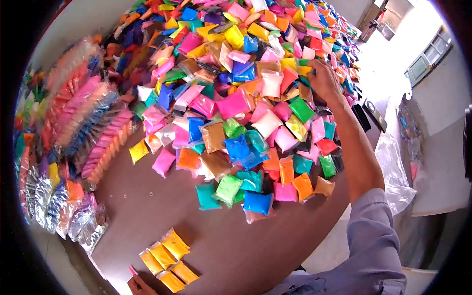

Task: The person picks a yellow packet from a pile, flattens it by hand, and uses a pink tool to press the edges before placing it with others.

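My right hand (322,78) reaches into the far right side of a big heap of small coloured packets (236,103). Its fingers are bent down among the packets, and what they hold, if anything, is too small to name. At the bottom left edge my left hand (140,286) is partly in view, beside a small pink thing (132,270) at its fingertips. Several orange-yellow packets (162,255) lie in two short rows on the brown table (132,204), just right of and above my left hand.
Long strips of coloured packets (93,118) are piled at the left edge of the table. A dark object (376,113) lies right of my right forearm. Clear plastic sheeting (393,172) hangs at the right, by a white wall with a window (427,56).
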The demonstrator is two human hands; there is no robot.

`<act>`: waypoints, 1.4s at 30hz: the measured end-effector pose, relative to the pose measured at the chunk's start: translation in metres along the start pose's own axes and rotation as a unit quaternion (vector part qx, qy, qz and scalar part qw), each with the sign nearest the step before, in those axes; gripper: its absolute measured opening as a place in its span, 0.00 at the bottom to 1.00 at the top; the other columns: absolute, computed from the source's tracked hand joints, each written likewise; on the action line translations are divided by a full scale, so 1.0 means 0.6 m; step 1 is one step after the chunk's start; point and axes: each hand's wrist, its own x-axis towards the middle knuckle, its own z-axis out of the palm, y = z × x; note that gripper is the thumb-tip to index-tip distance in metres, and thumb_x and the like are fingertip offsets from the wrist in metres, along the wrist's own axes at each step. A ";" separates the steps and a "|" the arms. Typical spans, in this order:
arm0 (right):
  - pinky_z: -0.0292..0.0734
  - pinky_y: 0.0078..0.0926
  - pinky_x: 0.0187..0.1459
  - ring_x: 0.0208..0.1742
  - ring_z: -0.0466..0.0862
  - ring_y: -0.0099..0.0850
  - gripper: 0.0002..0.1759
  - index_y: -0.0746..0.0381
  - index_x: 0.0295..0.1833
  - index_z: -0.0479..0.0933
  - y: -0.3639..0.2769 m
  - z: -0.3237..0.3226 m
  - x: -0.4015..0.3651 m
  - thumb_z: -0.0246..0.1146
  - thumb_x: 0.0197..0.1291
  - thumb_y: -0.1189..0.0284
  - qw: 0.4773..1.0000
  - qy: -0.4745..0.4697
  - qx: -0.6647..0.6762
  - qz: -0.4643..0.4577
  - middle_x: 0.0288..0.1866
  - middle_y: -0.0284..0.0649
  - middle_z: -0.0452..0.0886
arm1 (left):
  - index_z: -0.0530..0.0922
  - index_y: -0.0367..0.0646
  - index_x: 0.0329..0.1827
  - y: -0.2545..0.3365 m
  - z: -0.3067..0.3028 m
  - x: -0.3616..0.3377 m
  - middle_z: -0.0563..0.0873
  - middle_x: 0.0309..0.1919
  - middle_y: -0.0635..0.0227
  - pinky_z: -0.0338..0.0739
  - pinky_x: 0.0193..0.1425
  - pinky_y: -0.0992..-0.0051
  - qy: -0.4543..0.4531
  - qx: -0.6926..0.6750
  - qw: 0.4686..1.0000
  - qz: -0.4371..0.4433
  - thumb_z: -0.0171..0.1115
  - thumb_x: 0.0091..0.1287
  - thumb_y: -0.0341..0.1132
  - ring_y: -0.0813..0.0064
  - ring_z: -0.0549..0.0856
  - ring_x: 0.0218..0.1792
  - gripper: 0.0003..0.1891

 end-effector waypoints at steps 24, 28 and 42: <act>0.79 0.20 0.35 0.35 0.85 0.20 0.14 0.66 0.51 0.81 -0.183 -0.173 -0.291 0.72 0.65 0.70 0.816 -0.090 0.534 0.203 0.42 0.36 0.88 | 0.82 0.36 0.37 -0.087 0.039 -0.009 0.83 0.30 0.66 0.77 0.39 0.68 -0.001 -0.120 0.992 -0.041 0.66 0.74 0.33 0.72 0.80 0.32 0.09; 0.80 0.19 0.37 0.39 0.86 0.21 0.15 0.67 0.55 0.81 -0.346 -0.191 -0.463 0.71 0.67 0.72 0.740 -0.245 0.597 0.191 0.42 0.37 0.88 | 0.83 0.39 0.38 -0.053 0.025 -0.019 0.83 0.28 0.66 0.78 0.37 0.70 -0.004 -0.119 0.992 -0.030 0.67 0.73 0.33 0.72 0.81 0.30 0.07; 0.83 0.21 0.38 0.37 0.86 0.23 0.14 0.71 0.58 0.82 -0.506 -0.234 -0.729 0.66 0.71 0.77 0.571 -0.437 0.670 0.187 0.43 0.41 0.89 | 0.86 0.41 0.44 0.051 -0.112 -0.105 0.89 0.37 0.61 0.83 0.40 0.69 -0.003 -0.133 0.990 0.049 0.73 0.67 0.30 0.69 0.89 0.35 0.06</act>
